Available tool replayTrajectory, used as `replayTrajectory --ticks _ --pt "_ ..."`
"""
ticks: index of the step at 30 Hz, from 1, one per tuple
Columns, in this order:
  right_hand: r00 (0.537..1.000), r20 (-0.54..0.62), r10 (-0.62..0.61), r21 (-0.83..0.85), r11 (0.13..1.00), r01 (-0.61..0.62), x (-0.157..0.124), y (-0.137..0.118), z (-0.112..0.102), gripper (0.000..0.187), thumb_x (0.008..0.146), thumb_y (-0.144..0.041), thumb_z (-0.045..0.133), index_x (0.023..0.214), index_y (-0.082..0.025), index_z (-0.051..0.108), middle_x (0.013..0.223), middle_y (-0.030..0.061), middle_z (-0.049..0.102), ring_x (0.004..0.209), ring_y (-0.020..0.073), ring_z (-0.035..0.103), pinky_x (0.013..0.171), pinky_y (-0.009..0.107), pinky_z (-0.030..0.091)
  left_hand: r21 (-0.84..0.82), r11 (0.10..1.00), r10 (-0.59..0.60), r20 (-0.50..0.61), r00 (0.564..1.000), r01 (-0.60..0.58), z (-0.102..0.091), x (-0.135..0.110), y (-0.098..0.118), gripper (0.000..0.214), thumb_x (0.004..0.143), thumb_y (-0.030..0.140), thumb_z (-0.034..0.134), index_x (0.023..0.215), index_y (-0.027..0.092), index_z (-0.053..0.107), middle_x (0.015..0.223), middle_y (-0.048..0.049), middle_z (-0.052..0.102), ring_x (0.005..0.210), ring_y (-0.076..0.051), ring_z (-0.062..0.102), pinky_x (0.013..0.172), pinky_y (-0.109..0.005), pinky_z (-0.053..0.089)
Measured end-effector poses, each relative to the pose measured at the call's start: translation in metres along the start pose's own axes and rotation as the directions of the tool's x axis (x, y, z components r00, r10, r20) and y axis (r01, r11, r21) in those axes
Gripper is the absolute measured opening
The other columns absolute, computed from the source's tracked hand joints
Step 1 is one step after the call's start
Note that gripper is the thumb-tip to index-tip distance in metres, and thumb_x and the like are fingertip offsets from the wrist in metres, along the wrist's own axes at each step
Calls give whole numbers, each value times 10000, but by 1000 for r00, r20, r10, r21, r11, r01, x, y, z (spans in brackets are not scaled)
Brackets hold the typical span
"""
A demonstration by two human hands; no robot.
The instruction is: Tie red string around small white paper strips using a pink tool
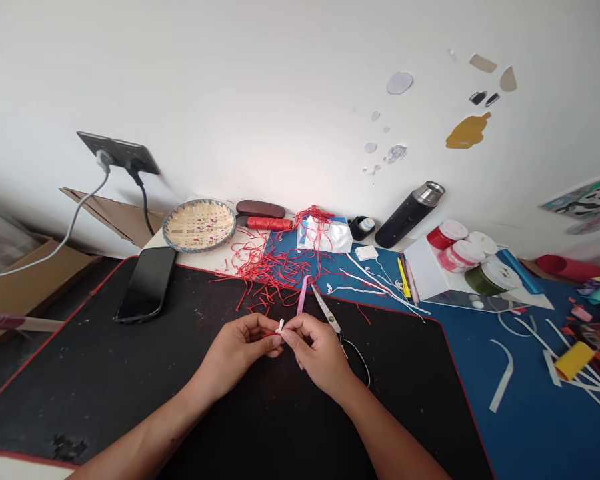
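Hands meeting over black mat on bench (130, 400). Left hand (237, 350) and right hand (317, 353) both pinching small white piece (281, 327) with red thread, fingertips closed on it from either side, held just above mat. Piece sitting between hands, equally near each; thread axis running left-right. Scissors (337, 330) lying just right of right hand, pink tool (302, 296) just beyond. Red thread scraps (270, 267) piling farther off; phone (146, 283) far left.
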State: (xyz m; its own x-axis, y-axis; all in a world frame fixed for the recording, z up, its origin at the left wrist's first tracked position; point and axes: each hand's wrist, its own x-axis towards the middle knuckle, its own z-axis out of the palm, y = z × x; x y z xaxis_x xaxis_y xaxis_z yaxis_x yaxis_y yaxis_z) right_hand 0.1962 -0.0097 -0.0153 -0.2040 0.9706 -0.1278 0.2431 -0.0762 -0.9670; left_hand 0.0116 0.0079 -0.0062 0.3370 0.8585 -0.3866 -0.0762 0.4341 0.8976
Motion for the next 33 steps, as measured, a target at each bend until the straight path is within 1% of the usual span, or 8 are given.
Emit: replayTrajectory --ticks 12,22,28,33 --pt "1000 -14 -28 16 999 28 1 -2 0 205 968 -357 582 863 -190 639 568 -57 518 423 86 447 438 213 324 -4 1000 -5 -47 999 5 0 1 -3 331 677 399 900 862 158 768 737 -17 762 683 -164 696 696 -272 560" --pt "1000 -15 -21 6 1000 21 1 -1 0 206 972 -360 581 875 -190 646 563 -57 523 418 85 447 433 211 323 -65 998 -20 -34 999 17 0 3 -6 354 665 419 918 843 155 765 743 -20 760 686 -154 689 703 -265 552" --pt "1000 -14 -19 23 1000 20 1 -1 0 219 977 -376 580 886 -189 648 561 -58 519 421 86 447 432 210 329 -87 996 -7 -23 1000 5 1 3 -3 371 660 426 923 853 154 761 743 -15 753 688 -152 681 698 -262 547" --pt "1000 0 -14 69 998 14 1 2 0 232 997 -396 565 934 -190 652 571 -56 526 458 94 484 457 202 362 -94 995 -18 -36 999 14 0 3 0 380 650 416 924 875 154 765 768 -20 755 703 -158 680 707 -271 548"
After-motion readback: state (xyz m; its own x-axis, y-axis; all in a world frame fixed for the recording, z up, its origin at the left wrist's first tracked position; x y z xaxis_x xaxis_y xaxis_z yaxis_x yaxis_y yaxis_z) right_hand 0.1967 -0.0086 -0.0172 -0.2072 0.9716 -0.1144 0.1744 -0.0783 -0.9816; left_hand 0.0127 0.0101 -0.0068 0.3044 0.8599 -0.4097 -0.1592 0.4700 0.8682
